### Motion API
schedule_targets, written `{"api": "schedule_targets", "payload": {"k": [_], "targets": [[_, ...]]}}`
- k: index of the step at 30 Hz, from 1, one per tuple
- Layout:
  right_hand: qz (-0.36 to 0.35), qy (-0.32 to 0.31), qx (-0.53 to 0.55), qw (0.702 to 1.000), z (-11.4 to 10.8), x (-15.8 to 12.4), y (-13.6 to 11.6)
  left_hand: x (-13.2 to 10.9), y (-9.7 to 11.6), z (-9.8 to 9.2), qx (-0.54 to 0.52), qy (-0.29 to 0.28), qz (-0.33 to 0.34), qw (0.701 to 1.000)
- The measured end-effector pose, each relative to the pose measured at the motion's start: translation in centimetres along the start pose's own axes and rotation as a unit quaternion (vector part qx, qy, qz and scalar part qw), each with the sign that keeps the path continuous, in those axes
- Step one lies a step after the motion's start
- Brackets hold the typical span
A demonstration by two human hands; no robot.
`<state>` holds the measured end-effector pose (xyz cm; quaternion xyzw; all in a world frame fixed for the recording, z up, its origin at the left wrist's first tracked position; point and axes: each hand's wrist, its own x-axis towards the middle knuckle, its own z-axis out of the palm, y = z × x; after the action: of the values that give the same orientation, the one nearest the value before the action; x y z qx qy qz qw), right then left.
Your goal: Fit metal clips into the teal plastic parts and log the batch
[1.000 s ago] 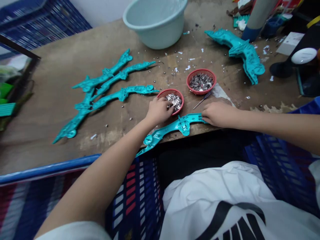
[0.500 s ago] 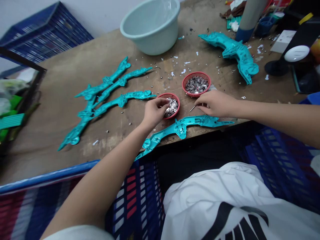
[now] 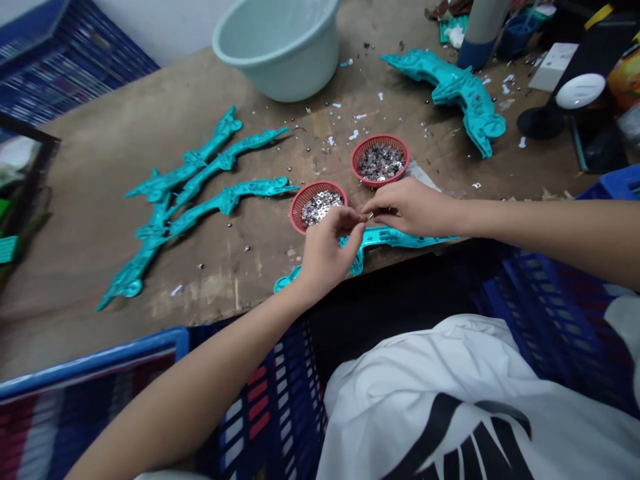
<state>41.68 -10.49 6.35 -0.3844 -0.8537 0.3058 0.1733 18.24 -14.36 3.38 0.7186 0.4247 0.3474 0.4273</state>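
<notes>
- The left hand (image 3: 327, 257) comes in from the lower left with its thumb and forefinger pinched together and the other fingers loosely curled. Its fingertips (image 3: 357, 217) point toward the right hand.
- The right hand (image 3: 413, 208) comes in from the right, palm down, with its thumb and forefinger drawn close and the rest of the fingers bent.
- A small silvery bit (image 3: 371, 215) shows where the two hands nearly meet, right at their fingertips. It is too small to identify, and I cannot tell which hand has hold of it.
- A teal plastic part (image 3: 395, 237) lies along the near edge of the wooden workbench (image 3: 90, 200), just under both hands. The left hand hides its middle. Its position looks chosen to keep it close to the person, within reach of both hands.
- A red mesh basket (image 3: 299, 215) of small silvery metal pieces sits just beside the left fingers. A second red basket (image 3: 380, 139), with a darker mix of pieces, sits further up. Both seem placed for easy picking.
- More teal plastic parts (image 3: 225, 200) lie side by side at left of centre, and a stack (image 3: 453, 87) lies at upper right.
- A pale green plastic basin (image 3: 277, 60) stands at top centre.
- A blue crate (image 3: 90, 353) sits at lower left, and the person's white shirt (image 3: 440, 373) fills the bottom of the frame.
</notes>
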Motion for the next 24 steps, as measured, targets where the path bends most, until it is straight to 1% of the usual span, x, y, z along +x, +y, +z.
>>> {"api": "schedule_targets", "payload": {"k": [1,2,3,4,5,6,7,9,12,15,18,21,24], "targets": [[0.019,-0.016,-0.007,1.000,0.0,0.1,0.8,-0.2,-0.5,0.1,0.084,-0.035,0.042,0.995],[0.041,-0.034,-0.010,0.999,0.1,0.3,1.5,-0.5,-1.0,0.3,0.166,-0.081,0.078,0.980],[0.063,-0.052,-0.010,0.997,0.2,0.4,2.3,-0.9,-1.4,0.5,0.235,-0.132,0.101,0.958],[0.081,-0.070,-0.007,0.994,0.3,0.5,2.9,-1.2,-1.8,0.8,0.287,-0.177,0.115,0.934],[0.093,-0.088,-0.004,0.992,0.5,0.6,3.5,-1.6,-2.0,1.1,0.324,-0.209,0.122,0.915],[0.097,-0.105,0.000,0.990,0.7,0.6,3.9,-1.9,-2.2,1.4,0.348,-0.228,0.125,0.901],[0.093,-0.120,0.004,0.988,0.9,0.6,4.2,-2.2,-2.3,1.8,0.363,-0.236,0.128,0.892],[0.062,-0.152,0.009,0.986,1.3,0.5,4.6,-2.6,-2.2,2.2,0.377,-0.240,0.136,0.884],[-0.007,-0.196,0.003,0.981,1.6,0.4,4.9,-2.7,-1.9,2.5,0.385,-0.242,0.142,0.879],[-0.045,-0.226,-0.016,0.973,1.5,0.3,5.1,-2.7,-1.9,2.5,0.390,-0.245,0.148,0.875],[-0.066,-0.232,-0.051,0.969,1.6,0.3,5.2,-2.7,-2.1,2.5,0.399,-0.247,0.152,0.870],[-0.093,-0.226,-0.081,0.966,1.8,0.1,5.3,-2.8,-2.1,2.6,0.408,-0.254,0.153,0.863],[-0.102,-0.220,-0.085,0.966,1.6,0.1,5.5,-2.9,-2.1,2.9,0.413,-0.248,0.142,0.865]]}}
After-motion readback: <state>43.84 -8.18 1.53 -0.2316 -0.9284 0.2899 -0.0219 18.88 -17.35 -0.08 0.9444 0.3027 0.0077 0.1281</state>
